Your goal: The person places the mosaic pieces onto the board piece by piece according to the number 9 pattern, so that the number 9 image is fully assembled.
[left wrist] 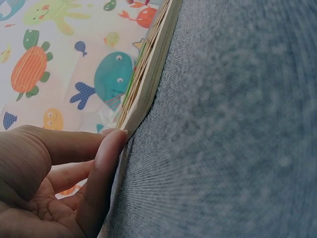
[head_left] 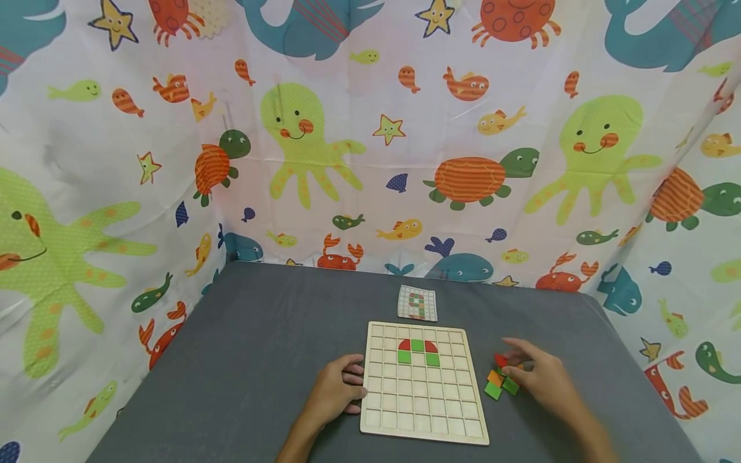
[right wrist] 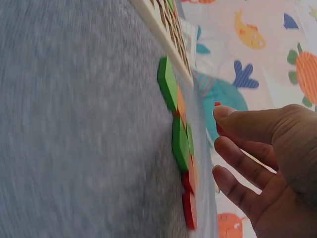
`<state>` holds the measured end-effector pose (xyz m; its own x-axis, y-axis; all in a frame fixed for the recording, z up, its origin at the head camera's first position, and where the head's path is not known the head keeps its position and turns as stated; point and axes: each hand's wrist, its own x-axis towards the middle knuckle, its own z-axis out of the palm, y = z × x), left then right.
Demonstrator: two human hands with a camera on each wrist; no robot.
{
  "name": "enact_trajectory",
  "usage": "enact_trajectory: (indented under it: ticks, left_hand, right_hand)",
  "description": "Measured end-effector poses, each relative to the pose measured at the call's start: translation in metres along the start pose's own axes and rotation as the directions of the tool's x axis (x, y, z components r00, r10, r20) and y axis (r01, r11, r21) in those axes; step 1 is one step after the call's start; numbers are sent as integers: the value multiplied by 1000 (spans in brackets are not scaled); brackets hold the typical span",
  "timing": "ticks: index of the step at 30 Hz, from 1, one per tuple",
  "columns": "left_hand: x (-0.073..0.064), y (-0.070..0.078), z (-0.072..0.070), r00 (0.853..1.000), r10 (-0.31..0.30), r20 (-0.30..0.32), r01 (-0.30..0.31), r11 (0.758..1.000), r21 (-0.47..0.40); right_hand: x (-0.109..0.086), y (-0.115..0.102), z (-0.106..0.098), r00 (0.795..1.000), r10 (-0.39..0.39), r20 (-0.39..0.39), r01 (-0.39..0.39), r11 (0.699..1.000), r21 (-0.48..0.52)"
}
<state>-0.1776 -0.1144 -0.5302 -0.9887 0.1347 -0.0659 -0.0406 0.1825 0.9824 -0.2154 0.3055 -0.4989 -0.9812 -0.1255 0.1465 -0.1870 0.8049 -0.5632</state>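
At the left edge of a wooden grid board (head_left: 422, 408) is my left hand (head_left: 337, 388), thumb and a fingertip pinching the rim; in the left wrist view those fingertips (left wrist: 118, 139) meet at the board's edge (left wrist: 143, 101). My right hand (head_left: 541, 375) is over a small pile of coloured pieces right of the board. A red piece (right wrist: 217, 104) shows between its thumb and forefinger, mostly hidden by them. Green pieces (head_left: 493, 390), orange pieces (head_left: 495, 378) and red pieces (right wrist: 189, 208) lie below. On the board, red quarter-round pieces (head_left: 431, 346) flank a green square (head_left: 417, 345), with green squares beneath.
Behind the board lies a card (head_left: 417, 303) printed with a grid and a red and green pattern. A dark grey cloth (head_left: 260, 334) covers the table. A curtain (head_left: 370, 193) printed with sea animals surrounds its back and sides.
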Motion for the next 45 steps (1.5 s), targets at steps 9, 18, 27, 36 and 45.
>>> enact_trajectory:
  ticks: [9, 18, 27, 36, 45]
  left_hand:
    - [-1, 2, 0, 1000, -4, -1, 4, 1000, 13]
    - [0, 2, 0, 1000, -16, -1, 16, 1000, 8]
    - [0, -1, 0, 1000, -10, -1, 10, 1000, -9]
    - [0, 1, 0, 1000, -11, -4, 11, 1000, 5]
    - [-1, 2, 1, 1000, -17, -9, 18, 1000, 11]
  right_hand:
    - [5, -22, 18, 998, -69, 10, 68, 996, 52]
    - [8, -45, 35, 993, -90, 72, 77, 984, 162]
    - [11, -61, 50, 982, -163, 91, 140, 965, 222]
    - [12, -74, 64, 972, -206, 111, 174, 955, 241]
    - [14, -86, 74, 968, -195, 161, 148, 952, 268]
